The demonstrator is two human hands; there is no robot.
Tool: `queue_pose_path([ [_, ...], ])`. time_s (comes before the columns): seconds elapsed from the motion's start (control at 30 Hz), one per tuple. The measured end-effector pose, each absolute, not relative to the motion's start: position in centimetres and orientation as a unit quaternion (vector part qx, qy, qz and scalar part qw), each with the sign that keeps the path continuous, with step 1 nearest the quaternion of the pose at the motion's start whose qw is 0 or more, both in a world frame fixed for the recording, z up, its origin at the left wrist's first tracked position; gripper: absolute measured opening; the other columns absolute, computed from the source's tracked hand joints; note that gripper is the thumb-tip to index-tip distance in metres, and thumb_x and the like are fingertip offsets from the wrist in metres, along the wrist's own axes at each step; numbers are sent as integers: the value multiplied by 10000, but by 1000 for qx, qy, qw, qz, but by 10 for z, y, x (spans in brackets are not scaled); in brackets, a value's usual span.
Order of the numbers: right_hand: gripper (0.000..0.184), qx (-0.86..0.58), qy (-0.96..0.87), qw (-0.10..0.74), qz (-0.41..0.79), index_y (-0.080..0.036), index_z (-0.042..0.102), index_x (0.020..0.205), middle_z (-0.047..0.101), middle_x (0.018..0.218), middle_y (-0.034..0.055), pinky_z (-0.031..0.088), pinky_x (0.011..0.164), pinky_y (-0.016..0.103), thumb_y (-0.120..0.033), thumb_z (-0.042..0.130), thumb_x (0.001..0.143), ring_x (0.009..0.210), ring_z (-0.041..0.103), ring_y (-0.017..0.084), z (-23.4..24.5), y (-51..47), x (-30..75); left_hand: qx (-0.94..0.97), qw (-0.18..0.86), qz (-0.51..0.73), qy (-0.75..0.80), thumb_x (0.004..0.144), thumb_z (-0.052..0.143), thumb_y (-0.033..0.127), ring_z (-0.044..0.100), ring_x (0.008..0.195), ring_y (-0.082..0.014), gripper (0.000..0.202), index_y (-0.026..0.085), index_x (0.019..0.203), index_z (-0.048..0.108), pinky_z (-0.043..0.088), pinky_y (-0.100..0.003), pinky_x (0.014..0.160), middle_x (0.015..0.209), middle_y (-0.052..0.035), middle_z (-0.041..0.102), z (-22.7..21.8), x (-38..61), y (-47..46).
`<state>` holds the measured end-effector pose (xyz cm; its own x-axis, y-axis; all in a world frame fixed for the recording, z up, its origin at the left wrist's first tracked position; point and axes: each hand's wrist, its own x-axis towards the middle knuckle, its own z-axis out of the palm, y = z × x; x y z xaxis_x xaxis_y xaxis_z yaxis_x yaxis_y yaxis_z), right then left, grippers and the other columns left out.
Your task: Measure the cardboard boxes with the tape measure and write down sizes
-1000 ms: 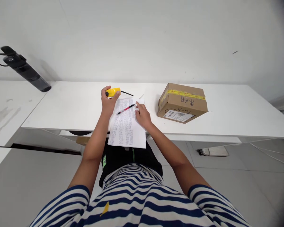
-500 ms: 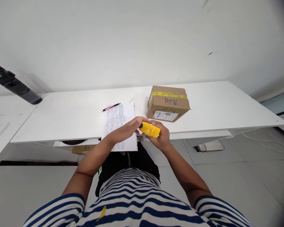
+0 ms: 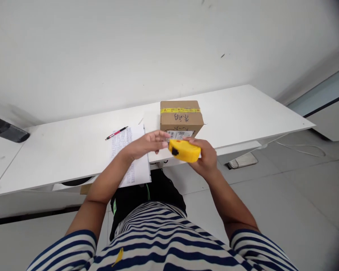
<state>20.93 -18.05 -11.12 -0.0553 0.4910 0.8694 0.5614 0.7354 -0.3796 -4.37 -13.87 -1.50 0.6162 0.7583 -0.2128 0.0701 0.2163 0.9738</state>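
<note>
A yellow tape measure (image 3: 186,151) with a black patch at its left end is held in my right hand (image 3: 206,156), fingers wrapped round its right side. It hangs in the air just in front of the table edge, near the carton. My left hand (image 3: 149,143) is close on its left, fingers stretched and apart, thumb tip right by the black end. Whether the thumb touches the case I cannot tell. Behind both hands stands a taped cardboard box (image 3: 182,118) with a white label, partly covered by my fingers and the tape measure.
Handwritten sheets (image 3: 138,169) lie on the white table (image 3: 64,150), overhanging its front edge, with a red and black pen (image 3: 116,133) at their top. A black cylindrical object (image 3: 8,128) stands far left. A wall rises behind the table. A cable (image 3: 302,151) trails on the floor at right.
My left hand has come off the tape measure and its fingers have opened. My right hand has turned the tape measure and moved it slightly right. The view has swung right.
</note>
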Motion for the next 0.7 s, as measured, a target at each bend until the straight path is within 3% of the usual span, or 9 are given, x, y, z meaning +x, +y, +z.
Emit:
queue_pose_path([
  [0.1,630,-438,-602,666,34,-293,688,1296,811,1177,38,655,889,402,-457,964,754,1033,790,246,-99,-157,239,594,620,341,383,741,968,391,492,666,-65,509,206,1131,700,442,-224,619,803,47,600,8,-49,-113],
  [0.17,678,-441,-517,726,105,-270,697,1293,797,1161,31,662,917,425,-489,980,717,1015,779,236,-93,-129,268,570,609,384,396,787,925,399,405,586,-42,438,211,1106,691,443,-219,604,762,70,536,16,-56,-91],
  [0.27,626,-398,-494,741,219,-252,740,1177,800,1105,24,655,988,474,-513,996,668,1027,775,232,-88,-80,307,530,602,409,436,836,868,419,345,533,-21,353,193,996,649,423,-207,572,778,71,501,17,-64,-57],
  [0.33,597,-387,-488,741,252,-250,759,1067,801,1037,11,653,992,479,-549,1007,614,974,768,217,-89,-54,323,528,568,399,488,887,809,348,334,518,-22,264,186,933,607,372,-203,542,765,69,485,10,-63,-37],
  [0.43,652,-407,-482,719,289,-245,774,1106,808,1055,25,653,979,461,-553,1011,582,966,760,209,-96,-35,323,537,507,362,569,944,735,288,354,534,-40,181,184,943,588,352,-220,549,786,56,502,-4,-53,-19],
  [0.57,832,-434,-492,697,290,-254,715,1341,796,1230,61,641,985,482,-552,986,614,1067,746,236,-108,-34,305,557,478,320,599,992,703,453,437,623,-66,297,193,964,560,418,-257,637,886,26,546,-18,-36,-12],
  [0.7,836,-459,-506,684,257,-252,683,1379,765,1291,80,627,987,492,-600,936,663,1085,734,252,-113,-36,296,609,476,240,587,942,683,690,519,710,-120,513,213,888,502,435,-297,685,897,-11,590,-24,-25,-8],
])
